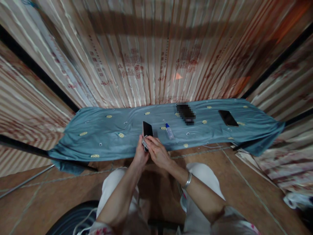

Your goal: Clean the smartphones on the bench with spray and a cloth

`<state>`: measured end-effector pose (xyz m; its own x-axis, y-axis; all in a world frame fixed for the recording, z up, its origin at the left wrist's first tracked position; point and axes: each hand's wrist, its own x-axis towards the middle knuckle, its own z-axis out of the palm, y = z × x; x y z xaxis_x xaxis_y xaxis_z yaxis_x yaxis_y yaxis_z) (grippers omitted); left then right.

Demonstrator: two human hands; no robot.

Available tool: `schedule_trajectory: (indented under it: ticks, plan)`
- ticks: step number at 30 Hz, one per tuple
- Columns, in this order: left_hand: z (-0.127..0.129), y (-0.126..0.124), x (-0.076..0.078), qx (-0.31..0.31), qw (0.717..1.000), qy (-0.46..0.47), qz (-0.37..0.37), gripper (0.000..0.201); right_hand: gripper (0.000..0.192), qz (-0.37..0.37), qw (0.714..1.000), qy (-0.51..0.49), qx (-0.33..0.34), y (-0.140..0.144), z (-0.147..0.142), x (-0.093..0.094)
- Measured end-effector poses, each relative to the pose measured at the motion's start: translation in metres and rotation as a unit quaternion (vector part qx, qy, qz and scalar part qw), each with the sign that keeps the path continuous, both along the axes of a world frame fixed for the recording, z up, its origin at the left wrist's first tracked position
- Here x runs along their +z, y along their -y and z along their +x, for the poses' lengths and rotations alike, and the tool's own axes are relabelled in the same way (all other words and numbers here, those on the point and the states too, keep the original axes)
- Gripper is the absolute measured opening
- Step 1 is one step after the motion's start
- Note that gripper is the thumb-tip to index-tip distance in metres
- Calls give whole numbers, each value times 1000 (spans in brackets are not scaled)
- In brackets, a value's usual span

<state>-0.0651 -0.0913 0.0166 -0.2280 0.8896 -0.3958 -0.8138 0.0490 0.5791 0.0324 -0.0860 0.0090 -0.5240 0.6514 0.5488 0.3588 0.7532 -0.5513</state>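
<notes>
My left hand is closed around the lower part of a smartphone, whose dark screen faces up and whose top end points away from me. Pressed to that screen is a small light grey cloth, under the fingers of my right hand. Part of the cloth and the phone's lower end are covered by my fingers. Just right of my hands, a small clear bottle with a blue cap lies on the blue tablecloth.
Farther back lies a dark pixelated object. A second black phone or small tablet rests toward the right end of the table. Patterned curtains hang behind and at both sides, with black poles slanting across. A white paper roll is at lower right.
</notes>
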Motion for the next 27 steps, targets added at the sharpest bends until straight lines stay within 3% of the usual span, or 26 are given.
schedule_trajectory:
  ticks: [5,10,13,21,27]
  plan:
    - [16,10,-3,-56,998,-25,32,36,48,28,999,14,-26,-20,7,5]
    - [22,20,-4,-112,985,-125,26,44,44,24,996,30,-77,-47,22,5]
    - [23,26,-4,-145,977,-155,-4,55,39,-13,996,6,-90,-59,30,4]
    - [20,36,4,-193,972,-131,16,63,31,-161,984,-38,-65,-77,50,5]
    - [10,34,15,-186,977,-91,51,59,31,-217,971,-74,-65,-88,64,-7]
